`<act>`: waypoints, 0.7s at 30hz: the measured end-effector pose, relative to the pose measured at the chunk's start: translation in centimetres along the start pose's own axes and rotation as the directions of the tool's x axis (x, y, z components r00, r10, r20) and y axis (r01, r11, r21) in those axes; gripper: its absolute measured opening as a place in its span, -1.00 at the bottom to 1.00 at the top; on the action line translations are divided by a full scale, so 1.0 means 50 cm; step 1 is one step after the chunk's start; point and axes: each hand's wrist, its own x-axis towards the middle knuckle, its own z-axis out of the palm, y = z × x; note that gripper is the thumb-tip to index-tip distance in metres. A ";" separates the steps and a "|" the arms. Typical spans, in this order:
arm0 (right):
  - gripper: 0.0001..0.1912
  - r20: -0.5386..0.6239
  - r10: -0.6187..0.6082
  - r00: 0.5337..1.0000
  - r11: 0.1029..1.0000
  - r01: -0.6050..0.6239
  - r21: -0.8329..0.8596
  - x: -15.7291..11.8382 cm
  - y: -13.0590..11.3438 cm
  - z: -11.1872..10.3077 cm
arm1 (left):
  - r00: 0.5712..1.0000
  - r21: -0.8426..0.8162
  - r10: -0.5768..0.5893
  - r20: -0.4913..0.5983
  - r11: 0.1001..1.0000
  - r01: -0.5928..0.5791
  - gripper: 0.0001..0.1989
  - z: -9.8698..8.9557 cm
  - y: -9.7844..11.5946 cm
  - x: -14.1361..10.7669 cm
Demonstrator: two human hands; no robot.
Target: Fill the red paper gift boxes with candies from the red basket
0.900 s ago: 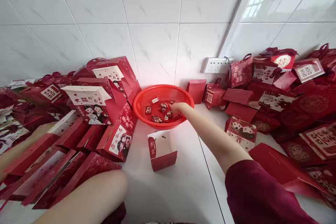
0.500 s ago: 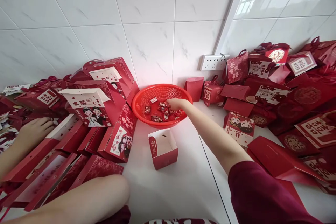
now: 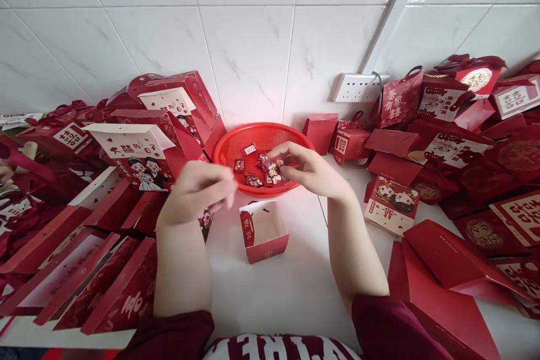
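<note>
Left of frame: open box (image 3: 145,171) reads "大囍的日子". Far left: tied box (image 3: 71,138), white label "囍". Far right: pale-labelled box (image 3: 517,101), "囍". Bottom edge: shirt (image 3: 278,347), white capitals, cut off.

passage: tabletop (image 3: 291,298) on near side of open box (image 3: 268,247) | left: carton row (image 3: 113,287) blocks | right: heaped boxes (image 3: 459,261) block

Head view, tilted forward-down, close over hands (image 3: 198,194)
</note>
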 end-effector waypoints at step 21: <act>-0.94 0.167 0.392 0.904 0.767 -0.221 -0.603 -0.048 -0.030 0.039 | 0.924 0.463 -0.080 0.374 0.880 -0.111 -0.63 0.040 -0.025 0.070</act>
